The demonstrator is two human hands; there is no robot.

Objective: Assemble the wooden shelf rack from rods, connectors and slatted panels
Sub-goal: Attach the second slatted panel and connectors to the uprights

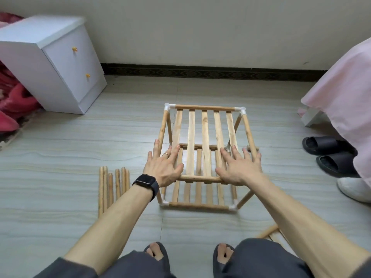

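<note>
rack [204,125]: stands on the tiled floor [60,157] straight ahead of the person's knees, partly built, two tiers showing
upper slatted panel [205,129]: five slats running away from the person; its far rail joins white connectors [168,107] at both far corners – the near corners are hidden under the hands
lower slatted panel [198,194]: down at floor level, with white connectors at its two near corners and rods rising from them
left hand [163,164]: lies flat on the near left part of the upper panel, fingers straight and spread, gripping nothing; thumb beside the near rail
right hand [239,167]: lies flat on the near right part in the same way, fingers splayed over the slats, gripping nothing
wrist and finger: a dark watch [145,181] on the left wrist, a ring [165,154] on the left hand
loose rods [113,185]: a row lying side by side on the floor, just left of the rack
another rod [268,231]: on the floor by the right forearm, mostly hidden
surroundings: white nightstand [60,63] at far left, pink bedcover [341,93] at right, black slippers [325,149] beneath it
</note>
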